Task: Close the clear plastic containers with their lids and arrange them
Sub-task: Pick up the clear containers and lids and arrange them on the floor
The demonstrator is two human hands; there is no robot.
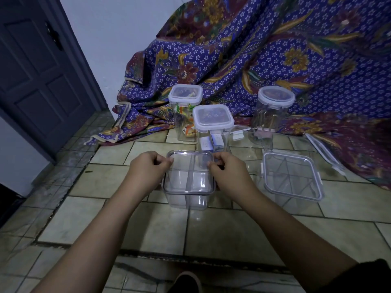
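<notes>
**A:** Both hands are on the near square box [189, 182], which sits on the tiled floor [222, 233] right in front of the person. The left hand [148, 168] is curled at its left far corner, the right hand [227, 170] at its right far corner, fingers pinched in at the rim of the clear lid [190, 157] lying on top.

**B:** So is that one shut yet?

**A:** Hard to call. The lid lies flat on the box, but the side clips are behind the hands, so whether they are snapped down cannot be told. It looks like the pressing or clipping step is in hand.

**B:** And the rest?

**A:** Three look done at the back: a tall square jar [186, 111] with bright bits inside, a second square jar [213, 125] just in front of it with small cartons, and a round jar [274, 111] to the right, all wearing white-rimmed lids. To the right of the hands, the other divided box [293, 178] has a lid resting on it, with its clips seemingly flared out.

**B:** Anything loose?

**A:** A long clear lid [323, 153] lies on the patterned cloth [275, 49] at far right, and something low and clear sits below the round jar, too faint to make out. Final arranging seems still to come.
</notes>
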